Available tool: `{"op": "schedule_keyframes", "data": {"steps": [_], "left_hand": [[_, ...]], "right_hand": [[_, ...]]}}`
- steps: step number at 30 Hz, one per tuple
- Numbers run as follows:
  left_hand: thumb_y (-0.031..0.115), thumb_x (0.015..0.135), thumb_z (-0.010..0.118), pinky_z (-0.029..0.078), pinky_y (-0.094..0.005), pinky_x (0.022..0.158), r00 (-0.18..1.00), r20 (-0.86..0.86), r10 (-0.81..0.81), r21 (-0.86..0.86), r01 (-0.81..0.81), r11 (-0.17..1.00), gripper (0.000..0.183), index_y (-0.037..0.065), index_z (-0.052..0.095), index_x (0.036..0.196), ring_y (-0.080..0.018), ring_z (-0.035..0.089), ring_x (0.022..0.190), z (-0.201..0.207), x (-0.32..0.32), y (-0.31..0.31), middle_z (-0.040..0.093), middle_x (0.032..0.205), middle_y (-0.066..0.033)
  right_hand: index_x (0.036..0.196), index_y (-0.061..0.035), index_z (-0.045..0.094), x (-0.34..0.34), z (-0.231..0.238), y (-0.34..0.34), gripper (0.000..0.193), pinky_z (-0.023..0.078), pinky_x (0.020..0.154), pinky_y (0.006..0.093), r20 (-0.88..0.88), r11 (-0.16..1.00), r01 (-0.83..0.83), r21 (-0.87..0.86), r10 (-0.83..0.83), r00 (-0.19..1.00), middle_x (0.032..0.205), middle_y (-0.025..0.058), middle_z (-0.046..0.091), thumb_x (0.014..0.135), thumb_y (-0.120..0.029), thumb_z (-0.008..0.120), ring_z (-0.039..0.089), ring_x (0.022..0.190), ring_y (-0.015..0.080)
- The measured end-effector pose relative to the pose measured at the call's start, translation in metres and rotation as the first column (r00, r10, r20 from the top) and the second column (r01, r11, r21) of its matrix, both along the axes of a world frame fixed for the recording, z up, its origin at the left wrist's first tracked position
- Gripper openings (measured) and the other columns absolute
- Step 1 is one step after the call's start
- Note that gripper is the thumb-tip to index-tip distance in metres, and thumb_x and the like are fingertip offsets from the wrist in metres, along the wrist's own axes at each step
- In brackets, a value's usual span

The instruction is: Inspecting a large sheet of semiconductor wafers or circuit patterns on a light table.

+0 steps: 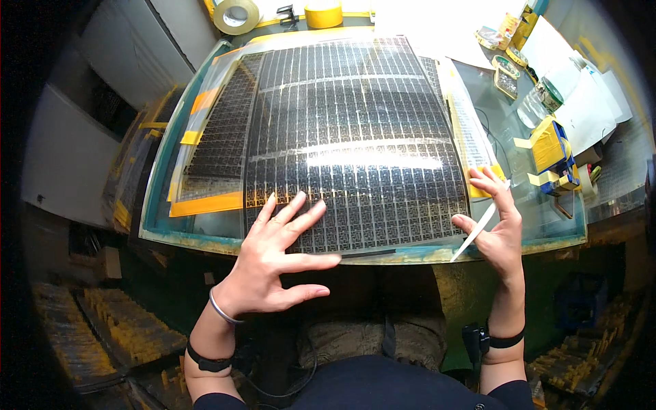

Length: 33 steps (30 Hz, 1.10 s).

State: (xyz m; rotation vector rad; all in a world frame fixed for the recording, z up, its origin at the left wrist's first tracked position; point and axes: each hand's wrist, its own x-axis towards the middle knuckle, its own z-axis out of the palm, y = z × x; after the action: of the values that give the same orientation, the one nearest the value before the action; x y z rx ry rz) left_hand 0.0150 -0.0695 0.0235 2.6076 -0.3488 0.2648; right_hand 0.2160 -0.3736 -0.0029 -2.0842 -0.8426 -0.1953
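1. At the bottom of the frame, dark cloth (383,386) covers the person's torso; a smooth metal bangle (222,311) circles the left wrist, and black straps band both forearms.
2. Left of centre, the left hand (273,256) is open, fingers spread, its longer fingers over the near left part of the patterned film, its thumb apart from it.
3. At centre right, the right hand (495,222) holds a slim white tool (484,224), flat and tapering to a point toward the lower left; its thumb and fingers lie by the film's near right corner.
4. The patterned film (355,198) fills the middle of the frame: glossy, dark, four-sided, printed with a fine grid of repeating cells, crossed by pale bands and bright glare. Its long axis seems to run up the frame, away from the person, the far edge looking narrower.
5. Under it is a glassy counter (557,229) with a worn teal rim. Left of the film lies another dark sheet (222,123) edged with orange tape (205,205).
6. At the right stand a blue box wrapped in yellow tape (549,147) and a clear bottle (536,109).
7. Along the top sit a tan tape roll (223,24) and a yellow roll (323,16); grey panels (147,41) rise at the upper left.
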Motion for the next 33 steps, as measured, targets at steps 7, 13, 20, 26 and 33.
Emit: {"op": "schedule_keyframes", "data": {"steps": [7, 13, 20, 26, 33], "left_hand": [[0.031, 0.07, 0.086, 0.023, -0.0616, 0.115, 1.0, 0.023, 0.016, -0.159, -0.013, 0.987, 0.025, 0.013, 0.074, 0.081, -0.0369, 0.052, 0.131, -0.005, -0.001, 0.008, 0.063, 0.132, -0.0115], [0.04, 0.073, 0.083, 0.037, -0.0518, 0.111, 0.972, 0.104, 0.21, 0.044, -0.215, 0.976, 0.062, 0.01, 0.065, 0.124, -0.0362, 0.053, 0.123, -0.008, 0.004, -0.013, 0.057, 0.133, -0.0133], [0.037, 0.069, 0.085, 0.037, -0.0553, 0.11, 0.974, 0.137, 0.183, 0.066, -0.193, 0.979, 0.057, 0.019, 0.07, 0.121, -0.0368, 0.052, 0.121, -0.012, 0.003, -0.015, 0.055, 0.134, -0.0156], [0.035, 0.071, 0.084, 0.036, -0.0572, 0.111, 0.984, 0.104, 0.144, 0.015, -0.147, 0.989, 0.042, 0.017, 0.073, 0.107, -0.0356, 0.054, 0.123, -0.006, 0.002, -0.014, 0.058, 0.131, -0.0138], [0.034, 0.07, 0.085, 0.036, -0.0598, 0.11, 0.992, 0.094, 0.079, -0.041, -0.075, 0.996, 0.032, 0.011, 0.064, 0.077, -0.0344, 0.057, 0.121, -0.006, 0.002, -0.004, 0.062, 0.127, -0.0128]], "right_hand": [[0.117, -0.0047, 0.066, 0.002, -0.005, -0.002, 0.06, 0.03, 0.114, 0.0456, -0.009, 0.999, -0.002, 0.048, 0.003, 1.0, 0.126, 0.0151, 0.066, 0.062, -0.011, 0.09, 0.049, 0.133, 0.0322], [0.117, -0.0048, 0.066, 0.001, -0.005, -0.002, 0.06, 0.031, 0.113, 0.0445, -0.008, 0.998, 0.002, 0.055, -0.002, 1.0, 0.125, 0.0148, 0.066, 0.062, -0.01, 0.09, 0.05, 0.132, 0.0317], [0.117, -0.0055, 0.066, 0.0, -0.003, -0.001, 0.058, 0.03, 0.113, 0.0449, -0.018, 0.999, 0.006, 0.053, -0.005, 1.0, 0.125, 0.0147, 0.067, 0.063, -0.01, 0.089, 0.049, 0.133, 0.0317], [0.116, -0.0053, 0.066, 0.0, -0.004, -0.002, 0.057, 0.03, 0.114, 0.0448, -0.026, 0.999, 0.011, 0.052, -0.009, 1.0, 0.125, 0.0148, 0.067, 0.063, -0.01, 0.089, 0.049, 0.133, 0.0312], [0.115, -0.0051, 0.066, 0.0, -0.004, -0.002, 0.057, 0.03, 0.114, 0.0449, -0.02, 0.998, 0.018, 0.053, -0.017, 1.0, 0.124, 0.0147, 0.067, 0.064, -0.01, 0.089, 0.05, 0.133, 0.031]]}}
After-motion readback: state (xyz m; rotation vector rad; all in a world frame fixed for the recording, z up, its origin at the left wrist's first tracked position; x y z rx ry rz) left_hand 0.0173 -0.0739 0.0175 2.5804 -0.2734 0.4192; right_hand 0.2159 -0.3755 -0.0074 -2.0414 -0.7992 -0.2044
